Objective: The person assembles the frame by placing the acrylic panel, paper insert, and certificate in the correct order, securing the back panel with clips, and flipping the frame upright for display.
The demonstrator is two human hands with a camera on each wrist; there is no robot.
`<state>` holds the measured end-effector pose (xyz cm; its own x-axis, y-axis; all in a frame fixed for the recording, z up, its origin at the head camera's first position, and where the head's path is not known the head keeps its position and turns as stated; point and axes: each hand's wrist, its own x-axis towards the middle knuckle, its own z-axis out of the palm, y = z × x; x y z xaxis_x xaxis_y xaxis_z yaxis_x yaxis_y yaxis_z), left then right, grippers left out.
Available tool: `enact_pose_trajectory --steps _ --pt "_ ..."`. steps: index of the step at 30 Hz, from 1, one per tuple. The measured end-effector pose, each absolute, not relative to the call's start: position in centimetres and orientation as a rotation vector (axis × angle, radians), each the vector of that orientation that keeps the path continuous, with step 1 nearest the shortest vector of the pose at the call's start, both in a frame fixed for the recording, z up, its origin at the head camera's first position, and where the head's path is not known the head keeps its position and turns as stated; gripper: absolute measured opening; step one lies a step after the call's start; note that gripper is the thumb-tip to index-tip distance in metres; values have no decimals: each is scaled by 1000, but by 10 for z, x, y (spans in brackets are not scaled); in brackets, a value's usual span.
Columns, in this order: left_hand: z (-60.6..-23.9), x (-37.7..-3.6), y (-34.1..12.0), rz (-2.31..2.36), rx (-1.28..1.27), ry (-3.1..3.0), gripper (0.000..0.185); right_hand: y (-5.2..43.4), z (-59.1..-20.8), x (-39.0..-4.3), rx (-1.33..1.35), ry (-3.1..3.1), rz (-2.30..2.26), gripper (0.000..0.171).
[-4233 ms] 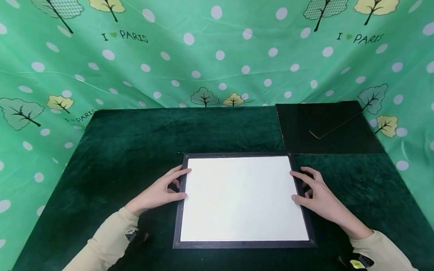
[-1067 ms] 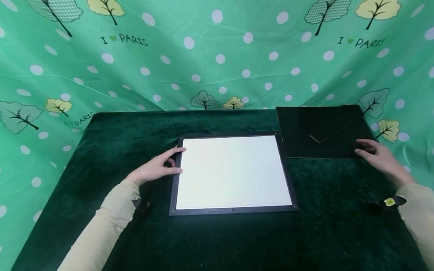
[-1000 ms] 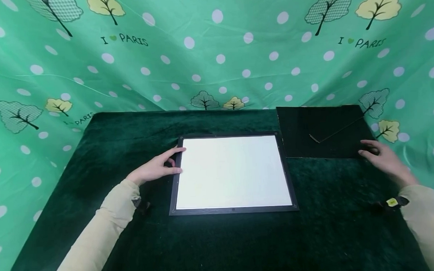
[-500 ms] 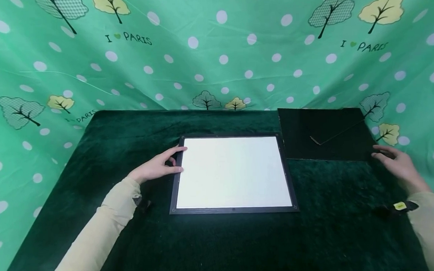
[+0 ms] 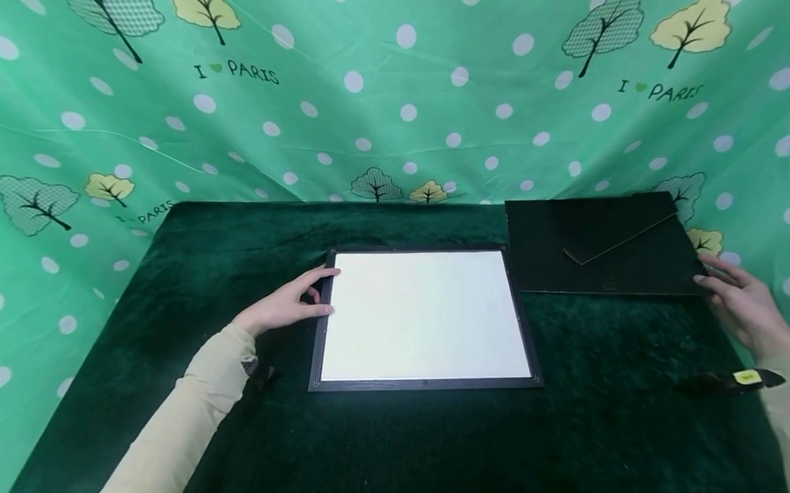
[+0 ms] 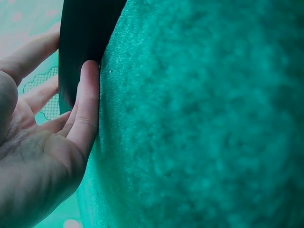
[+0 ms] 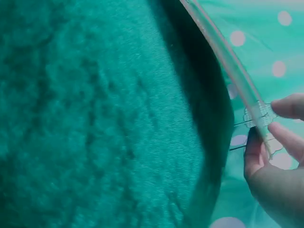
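Note:
A dark-edged picture frame [image 5: 426, 384] with a plain white face lies on the dark green cloth, at the middle of the head view. My left hand [image 5: 282, 307] holds its left edge, index finger and thumb on the border. In the left wrist view, other fingers of that hand [image 6: 52, 128] lie beneath the dark edge. At the back right, a flat black panel [image 5: 605, 272] shows a thin diagonal line like a stand flap. My right hand [image 5: 750, 307] pinches the panel's right edge near the front corner. A shadowed gap shows under that edge [image 7: 228, 57] in the right wrist view.
The velvety green cloth [image 5: 415, 449] covers the table. Behind and along both sides hangs a green polka-dot curtain [image 5: 376, 80] printed with trees. The panel's left edge is close beside the frame's far right corner.
The frame has moved away from me. My right hand left it, went to the panel's right side and took hold there; the panel's right edge now sits higher. My left hand stayed on the frame.

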<state>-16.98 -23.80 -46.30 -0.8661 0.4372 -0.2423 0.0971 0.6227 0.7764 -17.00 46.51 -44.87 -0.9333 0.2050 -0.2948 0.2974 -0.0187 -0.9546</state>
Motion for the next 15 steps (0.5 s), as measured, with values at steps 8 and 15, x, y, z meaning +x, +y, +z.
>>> enact_pose_trajectory --steps 8,15 --pt "-462 -168 -237 1137 444 2431 69 466 -449 -168 382 2181 -2193 62" --pt "-462 -167 -237 1142 434 2430 69 452 -426 -163 170 2037 -2490 60"
